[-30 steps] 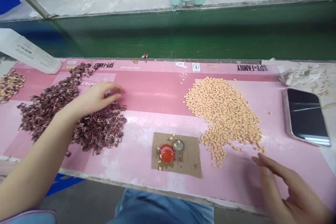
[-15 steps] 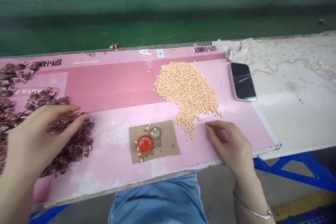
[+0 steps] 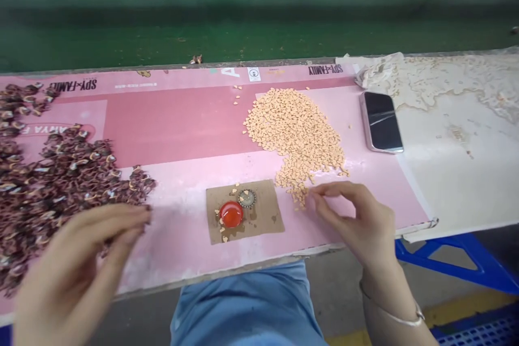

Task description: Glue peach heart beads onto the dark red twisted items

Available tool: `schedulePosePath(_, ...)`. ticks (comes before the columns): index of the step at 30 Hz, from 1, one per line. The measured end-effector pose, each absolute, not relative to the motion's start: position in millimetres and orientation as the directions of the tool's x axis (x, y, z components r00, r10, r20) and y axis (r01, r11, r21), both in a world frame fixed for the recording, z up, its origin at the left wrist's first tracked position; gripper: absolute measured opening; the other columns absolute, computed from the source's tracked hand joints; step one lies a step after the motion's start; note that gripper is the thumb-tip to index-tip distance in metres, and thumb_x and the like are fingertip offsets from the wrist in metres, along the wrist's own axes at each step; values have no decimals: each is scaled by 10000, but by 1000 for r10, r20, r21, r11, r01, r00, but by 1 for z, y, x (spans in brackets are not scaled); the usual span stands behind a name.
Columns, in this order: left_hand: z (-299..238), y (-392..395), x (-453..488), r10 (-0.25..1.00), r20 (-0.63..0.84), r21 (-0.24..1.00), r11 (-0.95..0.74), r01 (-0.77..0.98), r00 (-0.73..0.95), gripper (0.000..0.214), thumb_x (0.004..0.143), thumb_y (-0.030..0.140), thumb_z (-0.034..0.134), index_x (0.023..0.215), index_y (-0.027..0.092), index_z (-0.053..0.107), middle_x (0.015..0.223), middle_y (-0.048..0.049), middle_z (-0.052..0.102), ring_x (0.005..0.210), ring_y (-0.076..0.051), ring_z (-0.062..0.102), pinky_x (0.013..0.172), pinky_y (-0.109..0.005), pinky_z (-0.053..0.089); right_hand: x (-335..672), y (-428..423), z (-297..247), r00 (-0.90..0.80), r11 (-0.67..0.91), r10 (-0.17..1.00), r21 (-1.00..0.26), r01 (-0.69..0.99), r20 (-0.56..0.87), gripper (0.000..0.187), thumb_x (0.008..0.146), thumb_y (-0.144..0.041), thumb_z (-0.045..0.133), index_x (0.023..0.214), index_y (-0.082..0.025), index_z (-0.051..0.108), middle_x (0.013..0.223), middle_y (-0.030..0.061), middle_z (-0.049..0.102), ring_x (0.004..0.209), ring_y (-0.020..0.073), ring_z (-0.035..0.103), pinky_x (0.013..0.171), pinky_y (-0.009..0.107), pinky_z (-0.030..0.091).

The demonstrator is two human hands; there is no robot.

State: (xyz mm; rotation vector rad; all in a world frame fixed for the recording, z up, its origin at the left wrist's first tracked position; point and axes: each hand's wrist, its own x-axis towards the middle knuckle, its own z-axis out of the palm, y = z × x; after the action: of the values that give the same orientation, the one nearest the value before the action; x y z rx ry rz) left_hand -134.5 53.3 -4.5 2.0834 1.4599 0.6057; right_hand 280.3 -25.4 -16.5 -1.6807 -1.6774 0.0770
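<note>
Right now, from the head camera, a cardboard square (image 3: 259, 221) lies mid-board on the pink printed sheet (image 3: 182, 124), carrying a red cap (image 3: 232, 214) and a crimped bottle cap (image 3: 246, 198). Left of it, the left hand (image 3: 77, 265) hovers, fingers bunched just beside a heap of dark curled husks (image 3: 60, 189); held or empty, can't tell! Right of it, the right hand (image 3: 352, 221) curls, fingertips (image 3: 314, 194) at the foot of a pile of peach heart-shaped bits (image 3: 295, 135), its grip unclear too.
</note>
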Motion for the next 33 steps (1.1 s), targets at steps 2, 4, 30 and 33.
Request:
schedulePosePath(2, 12, 30, -84, 907, 29, 815, -265, 516, 420, 280, 938, 320, 723, 1095, 525, 831, 1028, -14, 808, 949, -303, 751, 828, -398, 633, 252, -26, -1, -13, 363, 881, -658, 660, 473, 207, 986, -126, 644, 898, -279, 536, 809, -35, 773, 709, 138, 756, 665, 246, 635)
schedulePosePath(4, 22, 13, -39, 855, -92, 964, -52, 260, 510, 186, 994, 368, 715, 1038, 447, 876, 916, -55, 810, 820, -240, 761, 722, -294, 616, 221, -29, 11, -236, 523, 851, -710, 472, 470, 234, 1000, -72, 608, 885, -274, 582, 772, -59, 767, 686, 100, 749, 677, 193, 638)
schedulePosePath(30, -2, -14, -11, 935, 135, 956, -210, 204, 328, 112, 1002, 197, 746, 913, 199, 813, 935, -29, 798, 878, -87, 790, 868, -66, 600, 184, -34, 6, -263, 526, 850, -706, 475, 456, 161, 1053, -91, 599, 958, -217, 564, 831, 14, 826, 848, 91, 802, 875, 146, 656)
schedulePosePath(33, -1, -13, -12, 908, 230, 890, -342, 302, 351, 113, 1020, 149, 699, 953, 178, 784, 951, -36, 781, 897, -95, 784, 892, -85, 606, 181, -31, 5, -224, 505, 861, -714, 484, 457, 185, 1013, -52, 632, 972, -219, 565, 868, 19, 836, 834, 96, 803, 863, 158, 667)
